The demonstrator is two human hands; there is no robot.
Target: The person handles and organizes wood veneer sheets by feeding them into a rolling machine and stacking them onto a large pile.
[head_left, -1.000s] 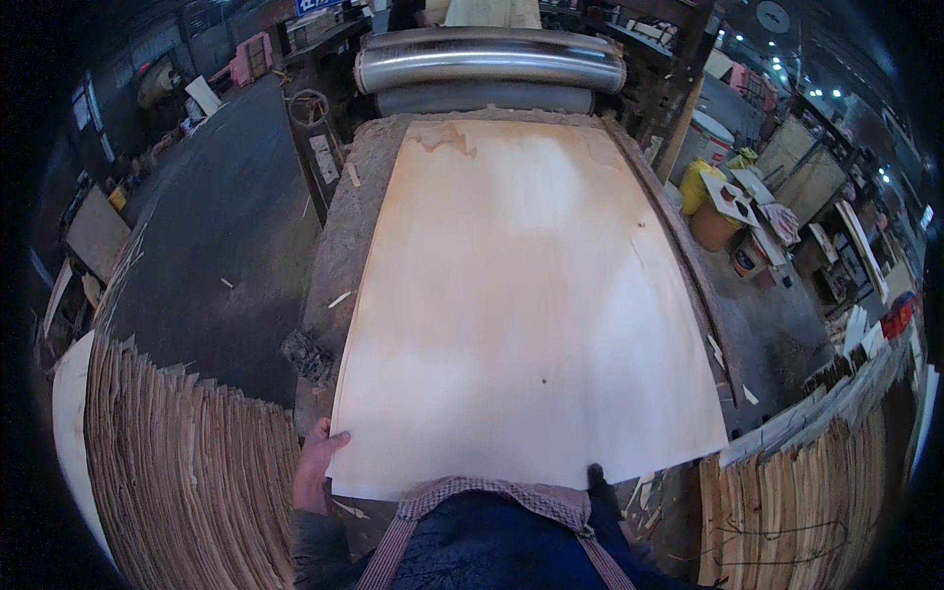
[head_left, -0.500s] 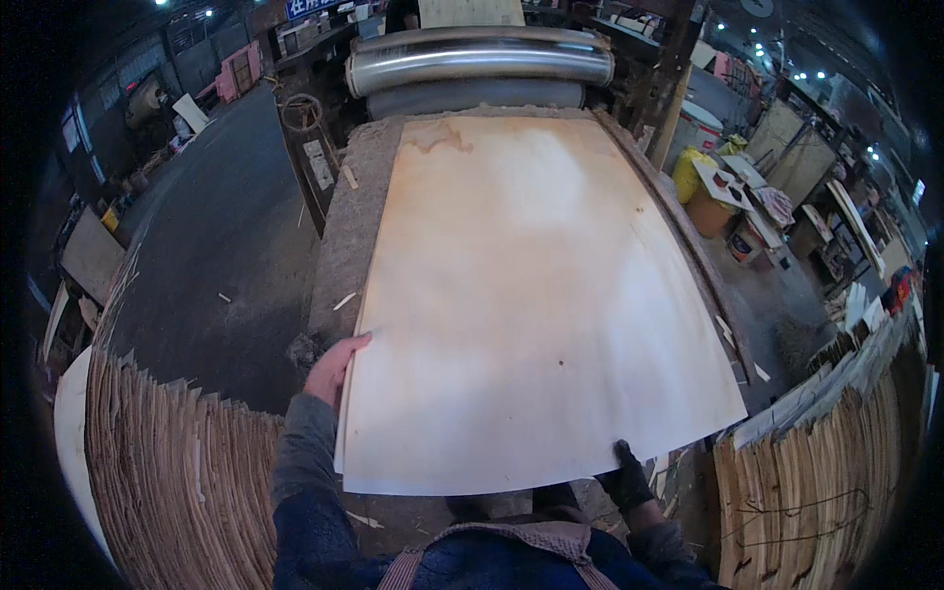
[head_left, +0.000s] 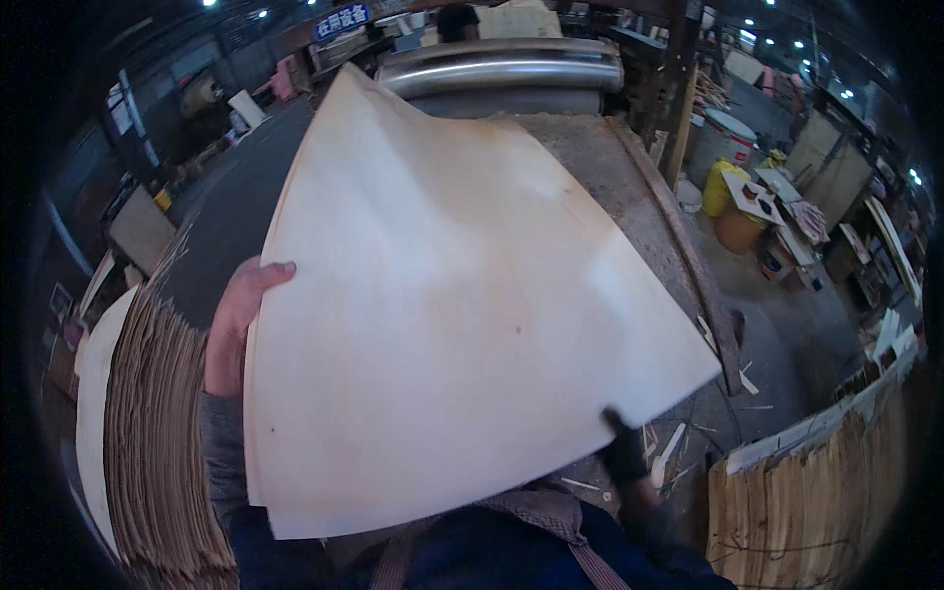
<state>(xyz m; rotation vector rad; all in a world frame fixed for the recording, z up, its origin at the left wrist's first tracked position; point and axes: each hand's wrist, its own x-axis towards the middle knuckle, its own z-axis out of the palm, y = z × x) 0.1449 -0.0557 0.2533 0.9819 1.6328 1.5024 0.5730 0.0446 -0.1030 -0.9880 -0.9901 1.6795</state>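
A large pale wood veneer sheet [head_left: 462, 285] is lifted and bowed in front of me, its far left corner raised. A second edge shows along its left side, so more than one layer seems to be held. My bare left hand [head_left: 244, 310] is closed on the left edge, thumb on top and fingers hidden beneath. My right hand [head_left: 623, 452], in a dark glove, grips the near edge toward the right; its fingers are under the sheet. Beneath the sheet lies a rough, dusty machine bed [head_left: 639, 187].
Shiny metal rollers [head_left: 501, 71] span the bed's far end. A stack of veneer [head_left: 157, 433] stands at the left, and another stack [head_left: 801, 492] at the right. Wood scraps [head_left: 669, 452] litter the floor. Buckets and a drum [head_left: 723, 138] stand at the far right.
The sheet was lying flat on the bed; now it is raised, turned and shifted left and toward me. My left hand has moved up and left with it, while my right keeps its hold.
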